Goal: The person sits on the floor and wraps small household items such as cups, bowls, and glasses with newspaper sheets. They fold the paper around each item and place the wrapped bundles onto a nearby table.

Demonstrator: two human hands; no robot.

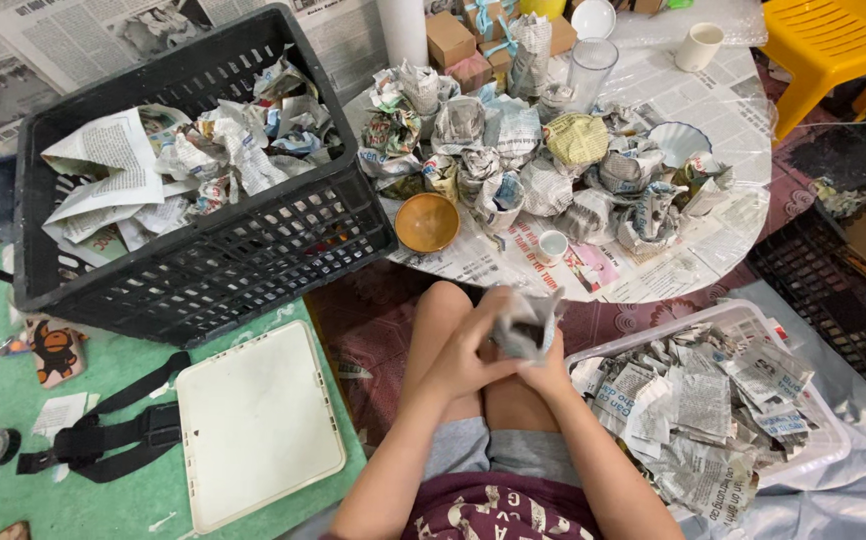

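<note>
Both hands are working together over the person's bare knees: the left hand [465,352] is cupping and gripping a small object wrapped in crumpled grey newspaper [527,324] from the near side, while the right hand [550,368] is supporting it from below, fingers closed on the paper. What is inside the wrap cannot be told. In my judgement the step in hand is the wrapping or unwrapping of one small piece; which of the two the frame is not showing. Just ahead, the round low worktop covered in newspaper sheets [713,110] is carrying a crowded cluster of newspaper-wrapped bundles [513,150], with bare pieces beside them: a small brown glazed bowl [427,222], a small white cup [552,244], a tall clear drinking glass [590,70] and a white mug [699,45]. To the person's left a large black plastic crate [213,250] is holding loose crumpled newspaper; to the right a white plastic basket [803,440] is holding flatter torn sheets, just beside the right forearm. A white square lid [258,425] is lying on the green mat [13,380] on the floor. The next move is calling for a steady two-handed hold so the contents are not slipping from the paper, and for a short reach to the worktop or a container
</note>
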